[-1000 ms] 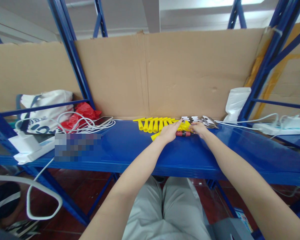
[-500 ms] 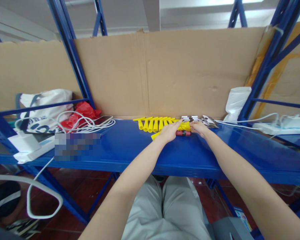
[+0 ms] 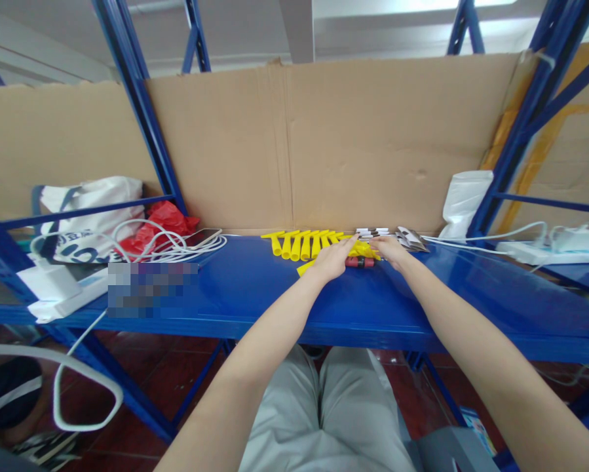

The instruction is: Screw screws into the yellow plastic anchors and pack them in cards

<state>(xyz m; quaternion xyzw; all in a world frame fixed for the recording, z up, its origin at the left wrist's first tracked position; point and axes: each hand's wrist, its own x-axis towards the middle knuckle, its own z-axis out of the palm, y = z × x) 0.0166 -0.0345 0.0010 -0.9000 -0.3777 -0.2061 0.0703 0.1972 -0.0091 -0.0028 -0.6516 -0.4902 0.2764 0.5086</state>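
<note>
Both hands meet at the back of the blue shelf. My left hand (image 3: 331,259), its fingers stretched forward and pressed together, grips the left side of a yellow plastic piece (image 3: 365,249). Curled at that piece's right end are the fingers of my right hand (image 3: 390,251). The fingertips are partly hidden. Just below the piece lies a red-and-black handle (image 3: 360,261), like a screwdriver's. To the left, several yellow T-shaped plastic pieces (image 3: 294,246) lie in a row, and another yellow part (image 3: 304,268) shows beneath my left wrist.
Behind my hands lie white-and-black strips (image 3: 373,231) and silvery flat packets (image 3: 412,239). A cardboard wall (image 3: 373,144) closes off the back. On the left are coiled white cables (image 3: 190,246), a red bag (image 3: 164,219) and a tote bag (image 3: 92,203); a white pouch (image 3: 466,203) stands right.
My right hand has shifted slightly at the yellow piece's end, and that piece has turned a little. My left hand stays almost still.
</note>
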